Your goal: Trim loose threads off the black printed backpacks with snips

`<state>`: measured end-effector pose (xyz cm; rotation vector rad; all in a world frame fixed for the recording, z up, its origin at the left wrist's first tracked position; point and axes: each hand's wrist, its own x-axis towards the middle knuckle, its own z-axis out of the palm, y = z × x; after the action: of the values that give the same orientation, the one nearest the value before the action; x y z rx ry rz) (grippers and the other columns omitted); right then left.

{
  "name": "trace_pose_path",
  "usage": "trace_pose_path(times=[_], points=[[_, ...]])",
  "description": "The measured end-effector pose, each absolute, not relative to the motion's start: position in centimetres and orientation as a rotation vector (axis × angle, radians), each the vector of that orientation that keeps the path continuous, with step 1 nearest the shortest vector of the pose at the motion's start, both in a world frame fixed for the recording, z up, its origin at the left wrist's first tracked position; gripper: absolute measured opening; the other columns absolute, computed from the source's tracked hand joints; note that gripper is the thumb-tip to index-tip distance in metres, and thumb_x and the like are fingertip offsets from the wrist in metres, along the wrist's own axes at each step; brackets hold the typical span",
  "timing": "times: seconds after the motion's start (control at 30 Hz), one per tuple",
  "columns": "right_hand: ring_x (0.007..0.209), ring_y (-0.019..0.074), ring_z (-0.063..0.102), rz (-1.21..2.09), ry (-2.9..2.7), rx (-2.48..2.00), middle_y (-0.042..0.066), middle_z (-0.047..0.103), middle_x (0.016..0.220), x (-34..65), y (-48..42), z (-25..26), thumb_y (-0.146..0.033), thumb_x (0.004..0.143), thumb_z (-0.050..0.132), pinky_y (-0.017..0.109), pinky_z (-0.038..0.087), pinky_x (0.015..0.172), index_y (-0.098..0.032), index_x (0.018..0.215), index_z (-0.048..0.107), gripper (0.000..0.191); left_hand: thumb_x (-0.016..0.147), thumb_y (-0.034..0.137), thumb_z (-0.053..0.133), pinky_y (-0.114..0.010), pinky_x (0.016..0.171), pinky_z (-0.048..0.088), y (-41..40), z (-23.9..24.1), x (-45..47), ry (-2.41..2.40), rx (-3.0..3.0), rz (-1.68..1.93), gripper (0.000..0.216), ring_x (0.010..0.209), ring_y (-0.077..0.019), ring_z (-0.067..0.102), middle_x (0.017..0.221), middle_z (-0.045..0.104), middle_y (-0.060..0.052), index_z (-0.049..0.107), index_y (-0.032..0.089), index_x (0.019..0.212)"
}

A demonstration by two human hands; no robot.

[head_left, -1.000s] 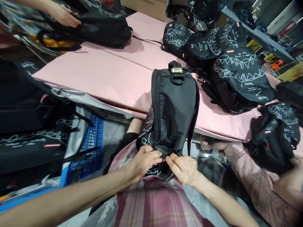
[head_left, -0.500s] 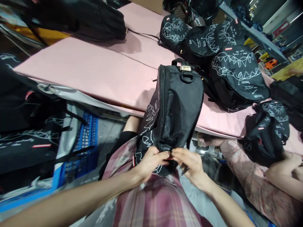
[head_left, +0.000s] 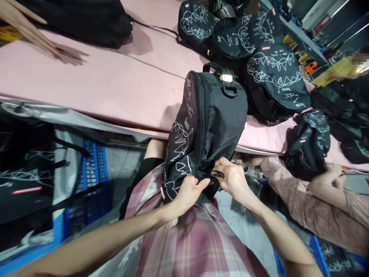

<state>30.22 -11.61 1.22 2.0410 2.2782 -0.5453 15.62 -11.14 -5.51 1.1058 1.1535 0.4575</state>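
A black backpack (head_left: 227, 119) with white scribble print on one side leans from the table edge down onto my lap. Its top handle and a shiny metal tag point away from me. My left hand (head_left: 188, 194) is closed on the fabric at the backpack's near end, thumb stretched toward the right. Close beside it, my right hand (head_left: 233, 180) is closed around a small dark tool (head_left: 218, 174), which looks like thread snips; the fingers cover most of it. The tool's tip is at the backpack's dark fabric, and whether it touches cannot be made out.
The pink table (head_left: 115, 84) runs across in front of me. Several printed backpacks (head_left: 273, 77) lie at its far right. At the upper left, another person's hand (head_left: 29, 27) is near a black bag (head_left: 86, 23). A blue crate (head_left: 92, 165) stands left; a co-worker's arm (head_left: 325, 181) is right.
My right hand has risen slightly and moved away from my left, exposing the dark tool. The backpack has turned a little, showing more print. Another person's hand has appeared at the upper left.
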Motion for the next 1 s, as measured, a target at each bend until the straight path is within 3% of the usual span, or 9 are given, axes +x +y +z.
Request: trace_pose_path(times=[0.27, 0.33, 0.43, 0.5, 0.57, 0.7, 0.77, 0.87, 1.0], points=[[0.065, 0.0116, 0.053, -0.261, 2.368, 2.019, 0.007, 0.056, 0.107, 28.2, -13.0, -0.6, -0.006, 0.071, 0.047, 0.023, 0.035, 0.054, -0.016, 0.089, 0.057, 0.022, 0.054, 0.038, 0.053, -0.022, 0.045, 0.017, -10.5, -5.8, 15.5, 1.001, 1.015, 0.514, 0.028, 0.051, -0.008, 0.024, 0.048, 0.03, 0.004, 0.037, 0.018, 0.044], [0.065, 0.0116, 0.052, -0.472, 2.426, 2.143, 0.006, 0.056, 0.099, 27.8, -12.3, -0.1, -0.009, 0.072, 0.046, 0.022, 0.036, 0.054, -0.016, 0.081, 0.055, 0.014, 0.056, 0.039, 0.055, -0.022, 0.044, 0.017, -10.5, -5.7, 15.4, 0.998, 0.977, 0.523, 0.029, 0.049, -0.0074, 0.023, 0.046, 0.031, 0.004, 0.039, 0.017, 0.044], [0.055, 0.0091, 0.046, -1.151, 2.465, 2.521, 0.002, 0.054, 0.079, 28.4, -11.3, 1.1, -0.021, 0.083, 0.042, 0.021, 0.035, 0.05, -0.018, 0.07, 0.048, 0.014, 0.062, 0.045, 0.058, -0.022, 0.043, 0.018, -10.4, -5.5, 15.2, 1.012, 0.959, 0.491, 0.036, 0.044, -0.0076, 0.026, 0.04, 0.033, 0.004, 0.048, 0.015, 0.045], [0.042, 0.0058, 0.034, -1.621, 2.297, 2.739, -0.001, 0.052, 0.068, 29.5, -11.2, 1.9, -0.031, 0.088, 0.041, 0.02, 0.028, 0.042, -0.018, 0.07, 0.047, 0.023, 0.065, 0.046, 0.06, -0.022, 0.044, 0.027, -10.3, -5.4, 15.1, 0.981, 0.924, 0.497, 0.036, 0.044, -0.0107, 0.038, 0.041, 0.043, 0.002, 0.059, 0.013, 0.05], [0.036, 0.0045, 0.028, -1.798, 2.114, 2.839, -0.003, 0.051, 0.06, 30.7, -11.6, 2.5, -0.037, 0.087, 0.044, 0.019, 0.023, 0.038, -0.017, 0.07, 0.048, 0.027, 0.065, 0.044, 0.063, -0.025, 0.055, 0.041, -10.2, -5.3, 15.0, 0.913, 0.855, 0.525, 0.032, 0.055, -0.0167, 0.054, 0.051, 0.059, -0.002, 0.068, 0.012, 0.063], [0.051, 0.01, 0.051, -1.235, 2.156, 2.753, -0.001, 0.057, 0.059, 31.1, -13.1, 2.7, -0.03, 0.082, 0.054, 0.02, 0.037, 0.049, -0.017, 0.064, 0.055, 0.023, 0.065, 0.039, 0.065, -0.028, 0.068, 0.047, -10.1, -5.3, 14.9, 0.888, 0.8, 0.533, 0.028, 0.07, -0.0217, 0.062, 0.065, 0.068, -0.006, 0.071, 0.012, 0.069], [0.066, 0.0134, 0.06, -0.823, 2.223, 2.57, 0.002, 0.065, 0.076, 30.0, -13.3, 2.4, -0.022, 0.082, 0.053, 0.021, 0.042, 0.059, -0.018, 0.08, 0.064, 0.012, 0.065, 0.038, 0.063, -0.026, 0.061, 0.044, -10.1, -5.4, 15.0, 0.938, 0.852, 0.524, 0.026, 0.062, -0.0188, 0.058, 0.057, 0.063, -0.003, 0.068, 0.013, 0.059], [0.073, 0.0146, 0.063, -0.369, 2.164, 2.204, 0.004, 0.065, 0.1, 28.0, -12.8, 2.1, -0.013, 0.081, 0.049, 0.022, 0.042, 0.059, -0.023, 0.106, 0.061, 0.029, 0.063, 0.033, 0.059, -0.023, 0.052, 0.037, -10.2, -5.4, 15.1, 0.992, 0.937, 0.51, 0.024, 0.052, -0.013, 0.046, 0.047, 0.052, 0.001, 0.06, 0.014, 0.049], [0.065, 0.0157, 0.062, -0.204, 2.05, 1.853, 0.005, 0.062, 0.091, 27.0, -11.8, 1.8, -0.012, 0.082, 0.047, 0.022, 0.039, 0.052, -0.02, 0.092, 0.059, 0.017, 0.062, 0.031, 0.057, -0.022, 0.048, 0.029, -10.2, -5.6, 15.2, 0.995, 0.981, 0.506, 0.023, 0.05, -0.0098, 0.037, 0.047, 0.046, 0.003, 0.054, 0.014, 0.047]])
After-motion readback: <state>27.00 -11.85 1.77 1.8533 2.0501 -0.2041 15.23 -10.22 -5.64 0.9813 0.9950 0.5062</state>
